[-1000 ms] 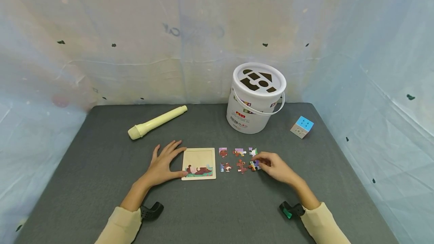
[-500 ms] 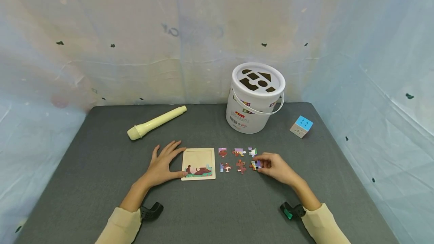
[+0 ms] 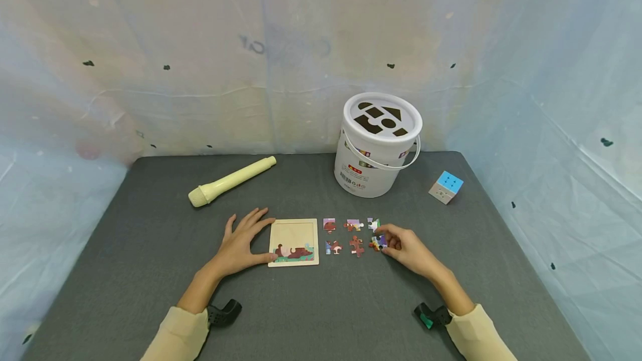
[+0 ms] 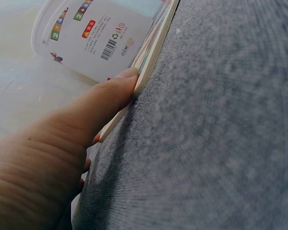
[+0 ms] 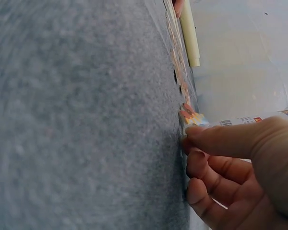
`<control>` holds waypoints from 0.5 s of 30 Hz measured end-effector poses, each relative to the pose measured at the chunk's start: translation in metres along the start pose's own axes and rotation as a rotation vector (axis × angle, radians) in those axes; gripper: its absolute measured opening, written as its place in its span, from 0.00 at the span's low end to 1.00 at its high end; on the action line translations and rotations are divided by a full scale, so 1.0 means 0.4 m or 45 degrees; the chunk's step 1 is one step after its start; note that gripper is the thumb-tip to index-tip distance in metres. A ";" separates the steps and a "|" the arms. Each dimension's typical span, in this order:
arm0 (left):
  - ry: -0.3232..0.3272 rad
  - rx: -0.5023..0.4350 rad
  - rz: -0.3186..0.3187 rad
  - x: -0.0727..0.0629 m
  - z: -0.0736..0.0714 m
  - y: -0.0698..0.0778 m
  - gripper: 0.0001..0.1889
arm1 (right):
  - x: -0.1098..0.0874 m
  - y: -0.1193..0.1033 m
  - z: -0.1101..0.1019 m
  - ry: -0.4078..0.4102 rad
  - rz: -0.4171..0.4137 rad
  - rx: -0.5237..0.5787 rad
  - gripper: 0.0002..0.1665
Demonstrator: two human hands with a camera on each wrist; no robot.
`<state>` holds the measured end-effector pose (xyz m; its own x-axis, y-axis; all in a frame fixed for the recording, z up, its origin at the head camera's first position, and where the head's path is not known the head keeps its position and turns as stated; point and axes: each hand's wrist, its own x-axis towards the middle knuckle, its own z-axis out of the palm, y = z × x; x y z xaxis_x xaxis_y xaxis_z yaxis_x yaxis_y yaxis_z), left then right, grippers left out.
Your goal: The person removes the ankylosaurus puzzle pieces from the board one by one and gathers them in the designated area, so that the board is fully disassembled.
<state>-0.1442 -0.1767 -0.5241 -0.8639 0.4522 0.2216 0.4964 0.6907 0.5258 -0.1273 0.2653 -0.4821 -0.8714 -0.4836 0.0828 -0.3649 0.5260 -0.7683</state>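
My left hand (image 3: 244,245) lies spread at the left side of a shallow wooden puzzle tray (image 3: 293,233). Its thumb presses the near left corner and the index finger touches the far left corner; the left wrist view shows the thumb (image 4: 120,86) on the tray's edge. Fitted pieces with a brown animal (image 3: 296,252) fill the tray's near strip. To the right, my right hand (image 3: 405,248) pinches a multicoloured jigsaw piece (image 5: 194,117) between thumb and fingertips, low over the table. Several loose jigsaw pieces (image 3: 356,245) lie in two rows between tray and right hand.
Behind the pieces stands a white lidded bucket (image 3: 373,149) with shaped holes and a handle. A pale yellow flashlight-shaped tube (image 3: 233,181) lies back left. At the right is a puzzle cube (image 3: 446,187). The grey tabletop (image 3: 321,311) ends at hanging plastic sheeting (image 3: 210,71).
My right hand has shifted the pinched jigsaw piece slightly to the right, then barely moved. The left hand and tray have stayed in place.
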 end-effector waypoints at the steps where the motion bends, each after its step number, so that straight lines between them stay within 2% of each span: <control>1: 0.001 0.000 0.001 0.000 0.000 0.000 0.48 | -0.001 0.000 0.000 0.004 0.001 0.015 0.20; 5: 0.001 -0.001 0.005 0.000 0.000 0.001 0.48 | -0.001 0.002 0.002 0.017 0.008 0.024 0.17; 15: 0.003 0.003 0.006 -0.001 -0.002 0.001 0.48 | -0.002 0.016 0.009 0.090 -0.063 -0.106 0.16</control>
<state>-0.1438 -0.1768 -0.5234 -0.8618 0.4541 0.2261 0.5007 0.6897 0.5231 -0.1278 0.2666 -0.4894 -0.8716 -0.4612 0.1664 -0.4315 0.5604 -0.7070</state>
